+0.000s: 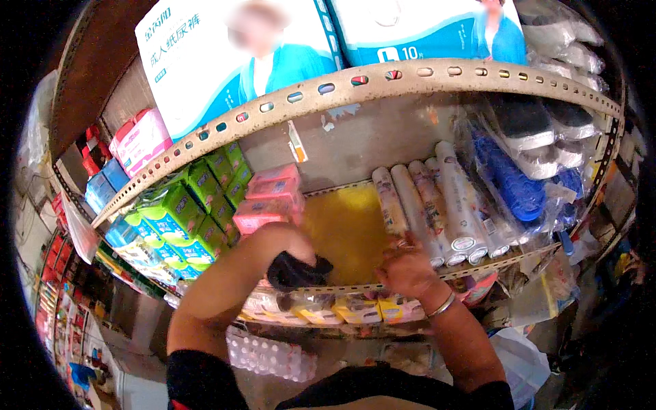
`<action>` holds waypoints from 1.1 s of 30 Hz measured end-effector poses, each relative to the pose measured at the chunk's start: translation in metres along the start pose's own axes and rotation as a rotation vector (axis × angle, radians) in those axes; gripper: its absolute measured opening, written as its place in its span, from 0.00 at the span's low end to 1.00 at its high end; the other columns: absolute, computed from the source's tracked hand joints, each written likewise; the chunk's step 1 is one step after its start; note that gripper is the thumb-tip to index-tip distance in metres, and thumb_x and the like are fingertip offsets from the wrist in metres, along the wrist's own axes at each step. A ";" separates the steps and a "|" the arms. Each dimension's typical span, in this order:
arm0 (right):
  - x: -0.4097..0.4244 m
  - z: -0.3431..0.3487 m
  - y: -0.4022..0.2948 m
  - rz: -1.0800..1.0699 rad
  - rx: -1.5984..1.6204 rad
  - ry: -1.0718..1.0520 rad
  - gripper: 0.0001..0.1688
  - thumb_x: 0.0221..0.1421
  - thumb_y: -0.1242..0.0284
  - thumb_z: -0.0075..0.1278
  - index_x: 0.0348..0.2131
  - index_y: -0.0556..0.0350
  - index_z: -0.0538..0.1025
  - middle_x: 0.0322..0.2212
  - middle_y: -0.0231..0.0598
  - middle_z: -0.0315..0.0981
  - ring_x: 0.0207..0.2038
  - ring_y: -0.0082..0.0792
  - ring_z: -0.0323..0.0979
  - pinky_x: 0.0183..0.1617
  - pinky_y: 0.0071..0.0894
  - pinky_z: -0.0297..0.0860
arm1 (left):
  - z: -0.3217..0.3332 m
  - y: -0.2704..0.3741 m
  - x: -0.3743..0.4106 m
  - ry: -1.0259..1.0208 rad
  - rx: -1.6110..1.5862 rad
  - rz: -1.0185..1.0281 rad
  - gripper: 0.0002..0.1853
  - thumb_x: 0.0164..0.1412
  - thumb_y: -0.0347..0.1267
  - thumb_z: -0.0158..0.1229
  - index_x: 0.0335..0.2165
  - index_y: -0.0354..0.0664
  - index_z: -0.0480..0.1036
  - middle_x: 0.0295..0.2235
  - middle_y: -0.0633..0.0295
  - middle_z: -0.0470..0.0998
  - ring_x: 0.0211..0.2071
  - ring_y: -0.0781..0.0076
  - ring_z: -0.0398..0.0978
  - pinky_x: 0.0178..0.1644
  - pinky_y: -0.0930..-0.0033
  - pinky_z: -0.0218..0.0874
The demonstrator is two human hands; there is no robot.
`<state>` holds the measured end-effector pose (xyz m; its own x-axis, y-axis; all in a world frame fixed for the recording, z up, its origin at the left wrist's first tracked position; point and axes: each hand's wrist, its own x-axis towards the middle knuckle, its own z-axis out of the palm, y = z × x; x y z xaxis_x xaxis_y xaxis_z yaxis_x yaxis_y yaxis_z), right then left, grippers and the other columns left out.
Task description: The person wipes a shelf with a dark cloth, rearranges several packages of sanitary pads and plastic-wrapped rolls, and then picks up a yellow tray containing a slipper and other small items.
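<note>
A black cloth is gripped in my left hand at the front of a shelf, beside pink packs. My right hand, with a bangle at the wrist, is at the shelf's front edge by plastic-wrapped rolls; its fingers are blurred, and whether they hold anything I cannot tell. Between the hands lies the yellow shelf surface. Green packs are stacked left of the pink ones.
Large white and blue packs of adult diapers stand above, behind a perforated metal shelf edge. Wrapped blue slippers and dark shoes are at the right. Below the shelf are yellow and white packs and a plastic-wrapped multipack.
</note>
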<state>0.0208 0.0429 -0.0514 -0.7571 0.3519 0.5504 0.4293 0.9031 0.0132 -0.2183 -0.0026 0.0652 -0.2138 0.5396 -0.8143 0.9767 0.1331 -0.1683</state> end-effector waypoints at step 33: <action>-0.002 0.010 -0.001 0.053 0.061 0.101 0.11 0.42 0.63 0.48 0.17 0.48 0.75 0.23 0.30 0.71 0.44 0.33 0.66 0.54 0.47 0.55 | 0.001 -0.031 0.110 -0.070 0.520 0.266 0.19 0.51 0.39 0.46 0.36 0.40 0.74 0.36 0.51 0.74 0.36 0.60 0.72 0.41 0.59 0.62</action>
<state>0.0168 0.0437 -0.0610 -0.6792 0.3755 0.6306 0.4342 0.8983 -0.0673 -0.2715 0.0515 -0.0197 0.0237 0.4400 -0.8977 0.8808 -0.4340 -0.1895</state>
